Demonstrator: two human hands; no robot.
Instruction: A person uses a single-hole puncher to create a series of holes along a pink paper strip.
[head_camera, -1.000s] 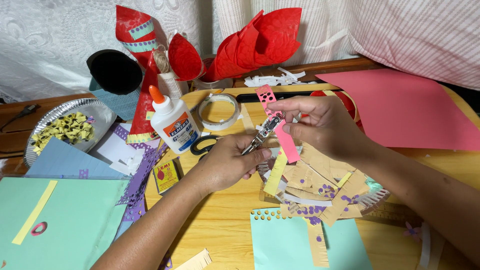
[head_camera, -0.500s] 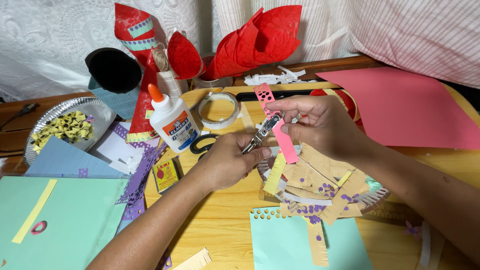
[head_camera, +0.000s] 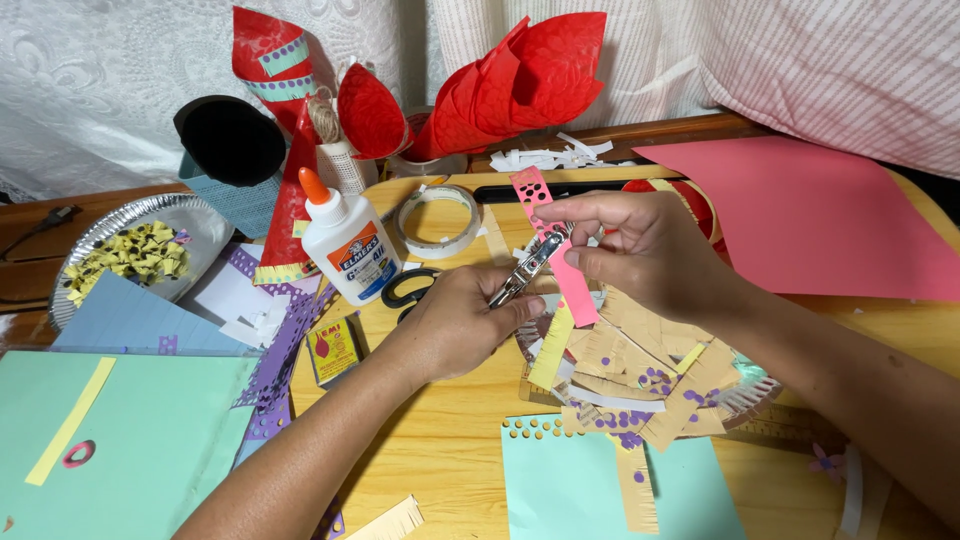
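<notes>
One view only, ours: a head-worn camera, looking steeply down and forward across the wooden table (head_camera: 450, 470). Near range; our left hand (head_camera: 455, 325) and right hand (head_camera: 650, 250) sit at frame centre, forearms entering from the bottom edge. Far limit: the white curtain (head_camera: 100, 80) behind the table. No second view, so nothing is shared.
</notes>
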